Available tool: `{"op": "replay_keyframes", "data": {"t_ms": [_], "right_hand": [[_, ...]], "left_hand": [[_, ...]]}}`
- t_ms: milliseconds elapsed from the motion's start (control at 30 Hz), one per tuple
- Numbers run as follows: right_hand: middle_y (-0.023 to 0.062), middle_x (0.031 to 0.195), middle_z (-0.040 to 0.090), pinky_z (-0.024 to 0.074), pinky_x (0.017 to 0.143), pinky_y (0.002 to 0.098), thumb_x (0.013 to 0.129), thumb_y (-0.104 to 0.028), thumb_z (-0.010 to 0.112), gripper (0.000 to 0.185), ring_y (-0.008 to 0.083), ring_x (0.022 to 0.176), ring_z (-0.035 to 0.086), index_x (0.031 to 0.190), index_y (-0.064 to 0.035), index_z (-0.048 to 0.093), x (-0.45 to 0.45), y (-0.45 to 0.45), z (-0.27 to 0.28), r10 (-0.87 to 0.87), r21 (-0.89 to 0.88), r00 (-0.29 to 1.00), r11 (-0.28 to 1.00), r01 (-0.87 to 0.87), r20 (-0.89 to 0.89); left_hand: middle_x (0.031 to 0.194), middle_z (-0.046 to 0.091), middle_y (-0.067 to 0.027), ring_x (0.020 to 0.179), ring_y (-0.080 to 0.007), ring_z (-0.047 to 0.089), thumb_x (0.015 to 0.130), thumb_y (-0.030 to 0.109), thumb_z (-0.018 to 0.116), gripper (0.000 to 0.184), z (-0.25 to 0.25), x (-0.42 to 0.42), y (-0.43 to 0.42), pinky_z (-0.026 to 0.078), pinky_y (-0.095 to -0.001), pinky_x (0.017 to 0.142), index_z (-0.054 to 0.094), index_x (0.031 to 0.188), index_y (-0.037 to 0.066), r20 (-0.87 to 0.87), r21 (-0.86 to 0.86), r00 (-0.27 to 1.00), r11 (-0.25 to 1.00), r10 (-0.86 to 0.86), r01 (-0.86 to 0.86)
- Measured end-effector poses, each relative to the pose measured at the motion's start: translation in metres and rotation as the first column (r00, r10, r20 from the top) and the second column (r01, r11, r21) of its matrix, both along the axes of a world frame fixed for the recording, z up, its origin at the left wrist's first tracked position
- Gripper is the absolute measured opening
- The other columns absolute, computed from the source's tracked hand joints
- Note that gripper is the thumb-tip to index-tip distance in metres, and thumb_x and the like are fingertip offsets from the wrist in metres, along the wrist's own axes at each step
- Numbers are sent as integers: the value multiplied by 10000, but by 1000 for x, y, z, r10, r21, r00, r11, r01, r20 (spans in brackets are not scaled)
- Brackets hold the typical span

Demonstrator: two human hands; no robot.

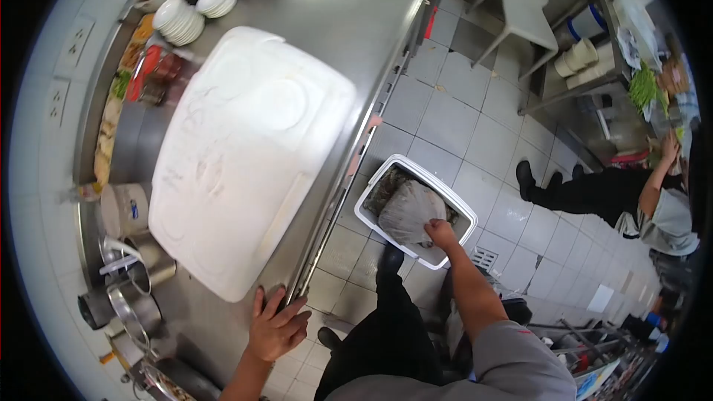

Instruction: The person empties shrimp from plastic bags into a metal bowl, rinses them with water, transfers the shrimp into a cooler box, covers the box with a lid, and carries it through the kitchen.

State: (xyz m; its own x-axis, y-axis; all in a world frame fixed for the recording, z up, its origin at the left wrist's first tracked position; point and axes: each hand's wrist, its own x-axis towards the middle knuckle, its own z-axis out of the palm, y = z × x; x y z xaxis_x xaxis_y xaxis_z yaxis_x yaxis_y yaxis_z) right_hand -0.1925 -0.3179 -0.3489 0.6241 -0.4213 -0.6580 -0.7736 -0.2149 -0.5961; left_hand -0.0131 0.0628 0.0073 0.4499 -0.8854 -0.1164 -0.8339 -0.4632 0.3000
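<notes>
A white foam box (464, 236) stands on the tiled floor with its top off. Inside it sits a bulging, pale see-through plastic bag (411, 210), with dark greyish contents (383, 187) around it that I cannot make out. My right hand (441, 234) reaches down into the box, its fingers closed on the bag near its right end. My left hand (276, 327) leans on the edge of the steel counter (349, 26), fingers spread, just below a corner of a large white lid (249, 148) lying there.
Stacked white dishes (178, 21), metal pots (135, 308) and food trays (111, 122) line the wall side. A white plastic stool (520, 11) stands beyond the box. To the right, another person (594, 193) works by a shelf (575, 85). A floor drain (484, 258) lies beside the box.
</notes>
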Motion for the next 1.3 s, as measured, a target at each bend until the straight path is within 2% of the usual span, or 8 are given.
{"op": "replay_keyframes", "data": {"t_ms": [333, 400, 733, 867, 967, 1033, 1233, 1300], "right_hand": [[-6, 575, 506, 347, 401, 298, 898, -246, 570, 216, 114, 441, 443, 789, -67, 621, -153, -14, 85, -316, 40, 948, 947, 318, -33], [-23, 562, 484, 294, 340, 274, 907, -250, 571, 200, 95, 381, 395, 808, -84, 623, -168, -18, 132, -517, 140, 855, 845, 517, -39], [-60, 587, 476, 216, 336, 230, 919, -233, 587, 177, 53, 376, 342, 775, -133, 568, -150, 53, 401, -595, 128, 782, 804, 581, 187], [-42, 601, 513, 255, 317, 211, 918, -265, 614, 204, 52, 388, 400, 768, -138, 561, -125, 117, 510, -526, 169, 740, 846, 505, 421], [-45, 595, 506, 298, 329, 201, 922, -289, 634, 232, 46, 401, 418, 765, -137, 557, -101, 168, 566, -358, 140, 707, 927, 349, 610], [-9, 696, 543, 324, 309, 196, 914, -296, 651, 206, 70, 435, 471, 969, -107, 594, -76, 212, 587, -433, 168, 533, 864, 474, 727], [23, 809, 619, 435, 389, 203, 910, -341, 634, 327, 86, 576, 587, 1102, -79, 597, 28, 341, 668, -194, 232, 437, 972, -34, 878], [28, 891, 643, 484, 467, 198, 928, -303, 605, 341, 92, 685, 629, 1178, -71, 596, 62, 434, 707, -377, 349, 131, 917, 194, 917]], "left_hand": [[1282, 580, 65, 1323, -252, 428, 778, 191, 707, 131, 10, 2, 1, 233, -570, 1128, 707, 907, 171, -68, -81, 997, 996, 20, -26], [1261, 591, 46, 1309, -260, 447, 792, 167, 697, 97, 10, 1, 1, 250, -579, 1119, 702, 885, 141, -83, -143, 996, 989, 25, -36], [1268, 594, -15, 1332, -288, 428, 813, 158, 687, 98, 3, -9, 20, 237, -598, 1119, 686, 899, 111, -65, -319, 998, 948, -26, 3], [1284, 585, -78, 1321, -304, 447, 861, 179, 672, 198, 22, -63, 40, 288, -512, 1118, 678, 1046, 109, -338, -603, 929, 722, 154, -339], [1282, 578, -128, 1262, -313, 500, 885, 156, 661, 252, 82, -127, 102, 390, -418, 1059, 651, 1129, 95, -607, -651, 795, 579, -9, -491], [1290, 571, -118, 1241, -296, 515, 886, 125, 664, 283, 113, -157, 162, 408, -402, 1041, 630, 1164, 87, -634, -637, 766, 635, -109, -437], [1296, 561, -119, 1163, -256, 572, 889, 65, 653, 295, 182, -220, 322, 483, -343, 947, 620, 1182, 76, -600, -688, 767, 343, 227, -639], [1290, 558, -113, 1133, -229, 579, 904, 99, 643, 300, 192, -241, 369, 483, -338, 929, 606, 1199, 64, -577, -729, 702, 125, 417, -673]]}}
